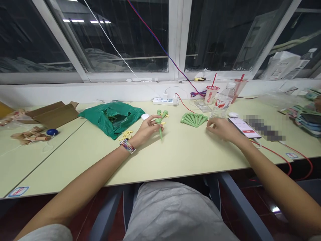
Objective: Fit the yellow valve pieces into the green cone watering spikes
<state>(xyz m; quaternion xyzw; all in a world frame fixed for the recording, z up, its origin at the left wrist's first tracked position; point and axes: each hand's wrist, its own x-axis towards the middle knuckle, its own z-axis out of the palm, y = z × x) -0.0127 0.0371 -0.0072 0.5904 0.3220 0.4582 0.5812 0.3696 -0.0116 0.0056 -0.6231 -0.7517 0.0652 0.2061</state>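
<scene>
In my left hand (149, 127) is a green watering spike (160, 132) with a small yellow valve at its side, its point downward above the table. Just behind that hand, two more green spikes (164, 114) with yellow valves lie together. Several green spikes (194, 119) are laid out like a fan in the middle, tips toward me. My right hand (220, 129) hovers at the fan's right end, fingers loosely bent and apart, holding nothing I can see. Loose yellow valves (126, 134) lie in a small pile beside my left wrist.
A torn green plastic bag (112, 115) lies left of my hands. Behind my right hand stand a water bottle (223, 100) and a drink cup (212, 94). A phone (244, 128) rests at the right. A power strip (165, 100) sits against the wall.
</scene>
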